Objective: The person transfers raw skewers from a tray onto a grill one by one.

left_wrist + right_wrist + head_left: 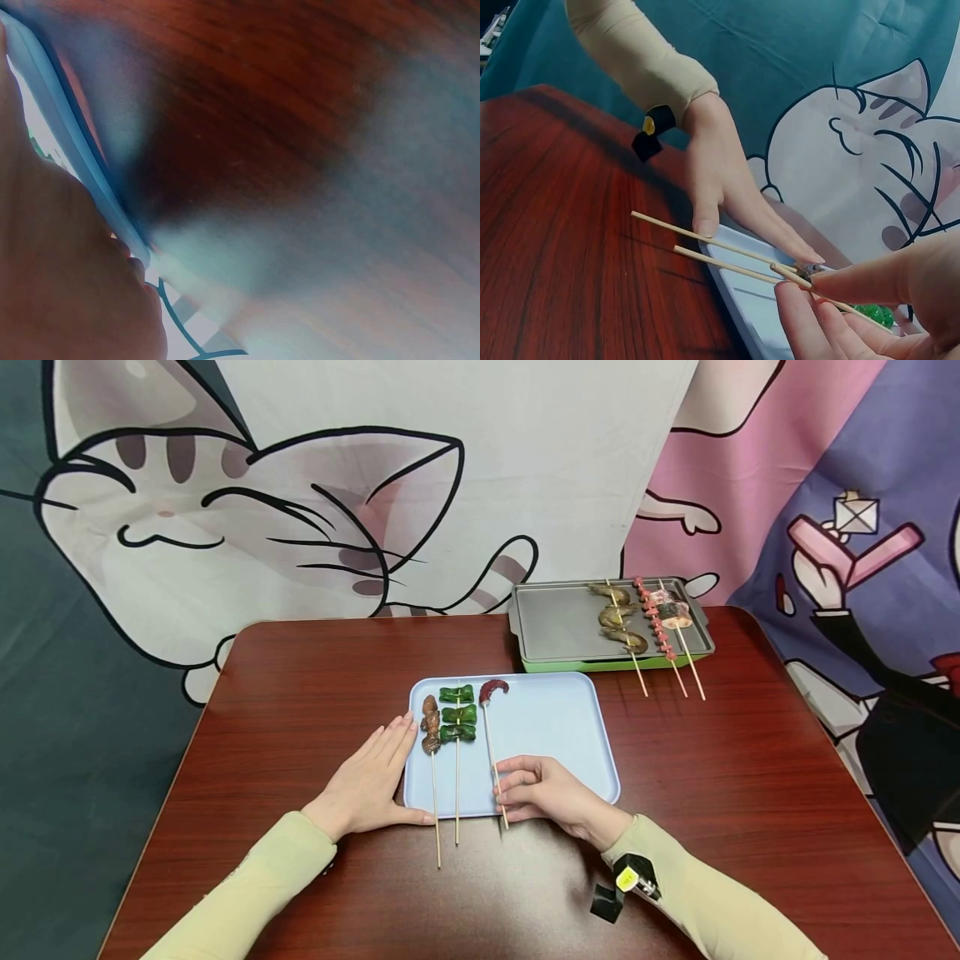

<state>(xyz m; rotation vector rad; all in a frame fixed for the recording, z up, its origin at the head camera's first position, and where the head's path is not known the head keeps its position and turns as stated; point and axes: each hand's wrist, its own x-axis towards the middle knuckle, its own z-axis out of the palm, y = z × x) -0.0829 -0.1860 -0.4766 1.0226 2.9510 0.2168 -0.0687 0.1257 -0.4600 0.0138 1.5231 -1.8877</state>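
Observation:
A light blue tray lies on the table with three skewers on its left half. My left hand rests along the tray's left edge, fingers straight and thumb at the near corner. My right hand pinches the lower stick of a skewer tipped with a dark red, curled piece like a tentacle. Left of it lie a green pepper skewer and a brown meat skewer, their sticks reaching past the near edge. In the right wrist view, thumb and fingertips close round the stick.
Behind the tray, to the right, stands a grey grill pan on a green base. It bears a shrimp skewer, a pink sausage-like skewer and a skewer with a dark-banded piece. A cat-printed cloth hangs behind the brown table.

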